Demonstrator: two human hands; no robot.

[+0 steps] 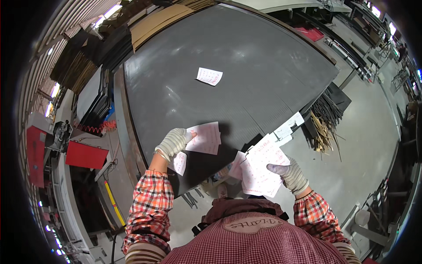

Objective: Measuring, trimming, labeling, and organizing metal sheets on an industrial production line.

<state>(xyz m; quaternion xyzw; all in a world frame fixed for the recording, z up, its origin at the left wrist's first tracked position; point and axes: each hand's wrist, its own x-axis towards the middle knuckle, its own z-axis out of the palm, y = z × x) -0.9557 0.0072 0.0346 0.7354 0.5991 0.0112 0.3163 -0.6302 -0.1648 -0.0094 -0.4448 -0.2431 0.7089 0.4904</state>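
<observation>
My left hand (pixel 173 143), in a striped knit glove, pinches white paper slips (pixel 205 138) with red writing over the near part of the dark table. Another slip (pixel 179 163) pokes out below that hand; whether it is gripped too, I cannot tell. Past the table's near right edge, my right hand (pixel 290 175) grips a fanned stack of papers (pixel 261 174), its thumb on top. Its fingers underneath are hidden by the sheets. More narrow paper slips (pixel 286 128) lie along the table edge just beyond this stack. One single slip (pixel 209 76) rests alone farther back on the table.
The large dark table (pixel 176 57) fills the middle. Brown cardboard sheets (pixel 158 24) are stacked at its far left. Dark and tan strips (pixel 326 116) hang in a bundle off its right side. A red panel (pixel 86 155) stands on the left, near a yellow bar (pixel 114 203).
</observation>
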